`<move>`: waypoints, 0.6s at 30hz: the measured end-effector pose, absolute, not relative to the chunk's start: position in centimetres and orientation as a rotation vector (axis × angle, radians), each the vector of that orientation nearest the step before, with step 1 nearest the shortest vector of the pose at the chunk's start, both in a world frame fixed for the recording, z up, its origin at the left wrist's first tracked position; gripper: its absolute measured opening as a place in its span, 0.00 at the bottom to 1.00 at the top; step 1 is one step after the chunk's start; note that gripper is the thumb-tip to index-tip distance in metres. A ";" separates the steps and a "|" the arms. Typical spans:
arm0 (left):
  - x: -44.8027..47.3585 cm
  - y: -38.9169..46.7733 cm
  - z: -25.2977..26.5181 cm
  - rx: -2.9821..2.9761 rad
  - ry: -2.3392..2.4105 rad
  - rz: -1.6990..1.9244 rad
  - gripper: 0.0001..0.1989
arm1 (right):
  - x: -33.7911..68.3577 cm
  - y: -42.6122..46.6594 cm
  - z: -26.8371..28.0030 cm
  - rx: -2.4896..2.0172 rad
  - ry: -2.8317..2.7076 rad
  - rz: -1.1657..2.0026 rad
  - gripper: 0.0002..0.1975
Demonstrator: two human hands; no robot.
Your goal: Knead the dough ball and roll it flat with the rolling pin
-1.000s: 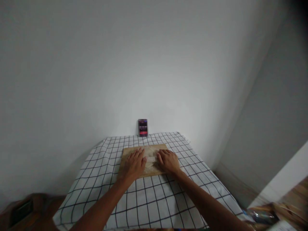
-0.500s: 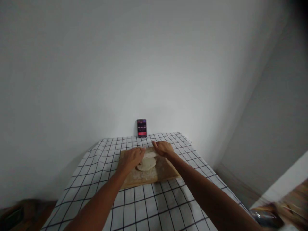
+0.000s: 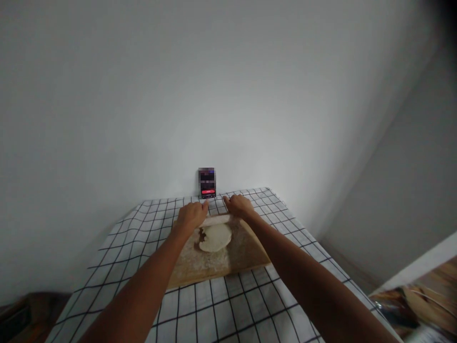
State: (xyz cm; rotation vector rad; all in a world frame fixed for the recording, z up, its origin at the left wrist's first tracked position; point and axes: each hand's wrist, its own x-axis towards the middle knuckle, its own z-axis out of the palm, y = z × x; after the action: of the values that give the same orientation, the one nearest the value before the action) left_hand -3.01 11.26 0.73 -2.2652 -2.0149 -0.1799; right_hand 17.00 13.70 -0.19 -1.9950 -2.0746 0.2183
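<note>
A flattened, uneven round of dough [image 3: 215, 238] lies on a floured wooden board [image 3: 214, 267]. Beyond the dough, near the board's far edge, a pale rolling pin [image 3: 217, 219] lies crosswise. My left hand [image 3: 193, 214] is closed over the pin's left end, thumb pointing up and inward. My right hand [image 3: 240, 206] grips the right end in the same way. Both ends of the pin are covered by my hands. The dough's left edge has a ragged notch.
A white tablecloth with dark grid lines [image 3: 200, 314] covers the table. A phone [image 3: 207, 183] stands upright against the white wall at the back. Blurred items [image 3: 403, 305] sit low at the right, and a dark brown object [image 3: 32, 314] at the lower left.
Both hands have pushed the rolling pin away from me, off the dough toward the board's far edge. More of the dough shows now. The view has shifted slightly.
</note>
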 end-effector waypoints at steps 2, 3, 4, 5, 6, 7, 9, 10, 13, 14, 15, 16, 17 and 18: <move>-3.0 11.7 0.8 -2.244 -2.031 -0.215 0.38 | 17.0 14.3 -0.4 -2.007 -2.069 0.189 0.34; -3.0 11.9 0.8 -2.245 -2.034 -0.229 0.38 | 16.9 14.5 -0.4 -2.011 -2.067 0.171 0.33; -3.0 12.1 0.8 -2.256 -2.032 -0.238 0.39 | 16.9 14.8 -0.5 -2.015 -2.066 0.155 0.32; -3.1 12.3 0.7 -2.270 -2.027 -0.243 0.39 | 16.8 15.0 -0.5 -2.019 -2.066 0.145 0.32; -3.1 12.5 0.7 -2.286 -2.021 -0.246 0.40 | 16.8 15.2 -0.5 -2.023 -2.068 0.140 0.31; -3.2 12.7 0.6 -2.301 -2.016 -0.247 0.41 | 16.7 15.4 -0.6 -2.028 -2.072 0.139 0.31; -3.2 13.0 0.4 -2.323 -2.023 -0.243 0.41 | 16.7 15.6 -0.6 -2.028 -2.087 0.132 0.30; -3.2 13.2 0.4 -2.326 -2.035 -0.240 0.41 | 16.6 15.7 -0.7 -2.023 -2.098 0.125 0.29; -3.2 13.5 0.1 -2.330 -2.074 -0.212 0.39 | 16.7 15.7 -0.7 -2.008 -2.126 0.103 0.26; -3.2 13.5 0.0 -2.336 -2.076 -0.199 0.37 | 16.7 15.6 -0.8 -2.009 -2.133 0.101 0.25; -3.2 13.4 -0.1 -2.345 -2.064 -0.181 0.35 | 16.7 15.6 -0.8 -2.013 -2.138 0.103 0.24; -3.3 13.3 -0.3 -2.359 -2.037 -0.161 0.33 | 16.7 15.5 -0.8 -2.014 -2.146 0.105 0.23; -3.3 13.2 -0.4 -2.376 -1.999 -0.145 0.30 | 16.7 15.4 -0.8 -2.014 -2.156 0.110 0.23; -3.4 13.0 -0.6 -2.394 -1.957 -0.133 0.27 | 16.7 15.3 -0.8 -2.013 -2.167 0.116 0.23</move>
State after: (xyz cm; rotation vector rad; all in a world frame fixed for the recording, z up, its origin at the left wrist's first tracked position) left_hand -3.42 13.04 -0.56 -2.3938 -1.9565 -0.1332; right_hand 16.73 15.28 -0.84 -2.0127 -2.1668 0.1157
